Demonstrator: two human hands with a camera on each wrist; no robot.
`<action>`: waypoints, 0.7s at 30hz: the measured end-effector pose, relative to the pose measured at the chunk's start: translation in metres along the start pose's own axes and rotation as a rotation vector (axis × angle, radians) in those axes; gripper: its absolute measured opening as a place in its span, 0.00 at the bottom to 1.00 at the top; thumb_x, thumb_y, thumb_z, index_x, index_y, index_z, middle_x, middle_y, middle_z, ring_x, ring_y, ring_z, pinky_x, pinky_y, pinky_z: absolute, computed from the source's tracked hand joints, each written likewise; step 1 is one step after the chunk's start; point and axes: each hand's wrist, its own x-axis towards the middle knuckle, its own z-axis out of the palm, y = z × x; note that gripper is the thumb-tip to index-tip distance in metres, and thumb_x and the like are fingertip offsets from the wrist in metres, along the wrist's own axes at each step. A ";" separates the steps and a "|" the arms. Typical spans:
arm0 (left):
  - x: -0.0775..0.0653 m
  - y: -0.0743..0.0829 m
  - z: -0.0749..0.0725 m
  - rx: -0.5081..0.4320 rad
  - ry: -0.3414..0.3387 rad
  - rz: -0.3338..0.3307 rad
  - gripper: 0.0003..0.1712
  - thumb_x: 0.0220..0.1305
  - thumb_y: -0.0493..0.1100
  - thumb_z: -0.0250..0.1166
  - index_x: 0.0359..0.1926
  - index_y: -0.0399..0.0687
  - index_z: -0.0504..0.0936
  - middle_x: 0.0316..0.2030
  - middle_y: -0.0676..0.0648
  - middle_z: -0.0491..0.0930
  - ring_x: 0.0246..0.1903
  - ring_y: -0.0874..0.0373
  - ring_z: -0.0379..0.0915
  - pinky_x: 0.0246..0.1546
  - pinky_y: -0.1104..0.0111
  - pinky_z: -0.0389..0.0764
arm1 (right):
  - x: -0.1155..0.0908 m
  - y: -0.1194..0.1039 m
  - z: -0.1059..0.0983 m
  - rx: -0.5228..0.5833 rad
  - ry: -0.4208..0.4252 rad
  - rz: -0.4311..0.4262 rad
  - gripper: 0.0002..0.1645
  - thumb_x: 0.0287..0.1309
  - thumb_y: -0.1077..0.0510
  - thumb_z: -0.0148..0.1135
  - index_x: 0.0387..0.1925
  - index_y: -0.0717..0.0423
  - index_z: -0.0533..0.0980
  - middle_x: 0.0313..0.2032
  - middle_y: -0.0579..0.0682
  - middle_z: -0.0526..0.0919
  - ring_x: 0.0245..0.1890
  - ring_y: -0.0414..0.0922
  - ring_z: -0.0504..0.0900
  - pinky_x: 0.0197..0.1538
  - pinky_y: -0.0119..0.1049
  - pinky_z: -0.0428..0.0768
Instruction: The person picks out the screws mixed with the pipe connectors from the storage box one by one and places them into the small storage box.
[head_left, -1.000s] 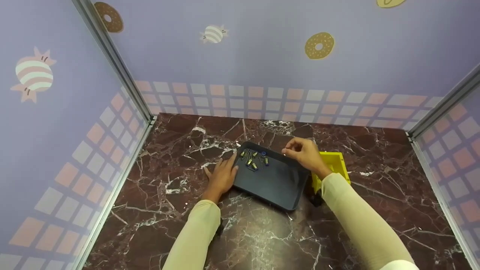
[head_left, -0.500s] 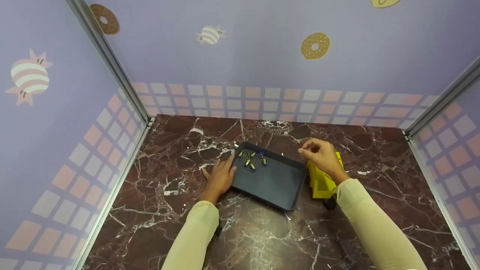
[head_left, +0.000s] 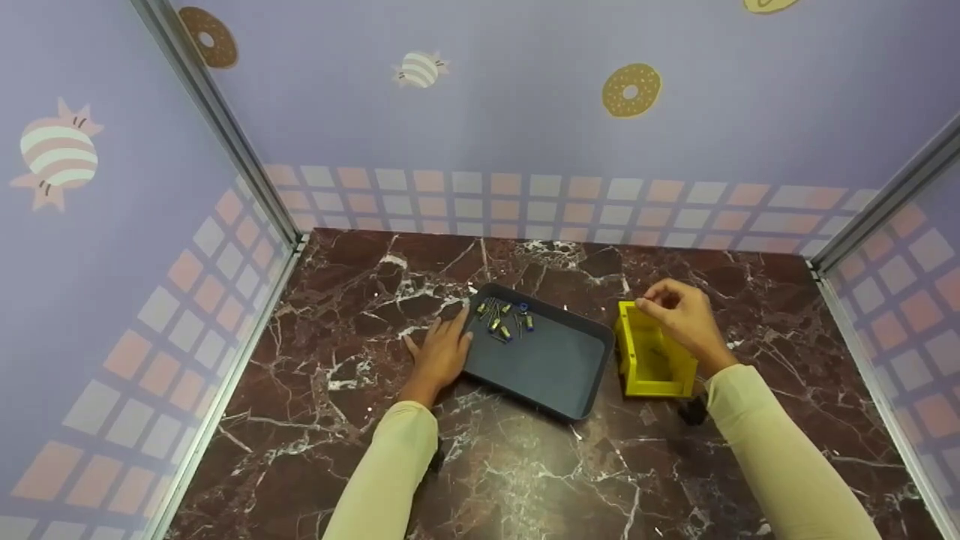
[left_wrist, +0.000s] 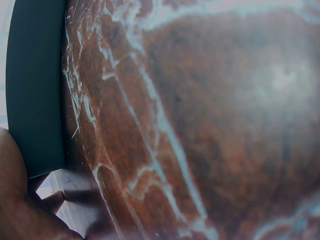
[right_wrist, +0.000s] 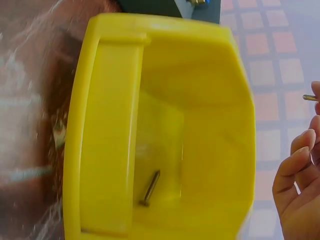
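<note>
My left hand rests at the left edge of a dark grey tray, its fingers fairly straight along the rim. In the tray's far left corner lie several thin metal screws and small yellow-and-blue pieces. My right hand is raised over the far end of a yellow plastic bin. Its fingertips pinch a small metal screw, only the tip of which shows in the right wrist view. Another screw lies on the bin's floor. In the left wrist view, part of my left hand is beside the tray wall.
Dark red marbled tabletop surrounds the tray and bin. The bin stands just right of the tray, a narrow gap between them. A patterned back wall and side panels with metal posts bound the table.
My right hand has moved right, from above the tray's far edge to above the yellow bin, uncovering more of the bin. The left hand has stayed at the tray.
</note>
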 end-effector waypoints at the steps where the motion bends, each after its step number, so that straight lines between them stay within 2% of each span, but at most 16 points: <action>1: 0.000 0.000 0.000 -0.001 0.002 -0.001 0.32 0.80 0.59 0.47 0.81 0.74 0.52 0.73 0.53 0.69 0.79 0.47 0.50 0.68 0.23 0.31 | -0.001 0.002 -0.002 0.004 0.003 0.004 0.13 0.61 0.47 0.73 0.34 0.52 0.83 0.29 0.49 0.80 0.28 0.43 0.75 0.30 0.29 0.74; 15: 0.000 0.000 0.002 0.009 0.017 -0.001 0.32 0.80 0.58 0.47 0.81 0.73 0.53 0.72 0.52 0.70 0.79 0.46 0.52 0.68 0.23 0.32 | -0.009 0.024 -0.011 0.034 0.046 0.033 0.12 0.61 0.51 0.73 0.34 0.56 0.82 0.28 0.46 0.80 0.27 0.40 0.75 0.29 0.27 0.74; 21: 0.000 0.001 -0.001 0.009 0.016 -0.003 0.32 0.80 0.58 0.46 0.81 0.71 0.54 0.72 0.51 0.70 0.79 0.45 0.52 0.69 0.23 0.32 | -0.011 0.030 -0.013 0.049 0.056 0.052 0.14 0.60 0.50 0.74 0.35 0.57 0.82 0.27 0.49 0.80 0.25 0.40 0.75 0.26 0.29 0.74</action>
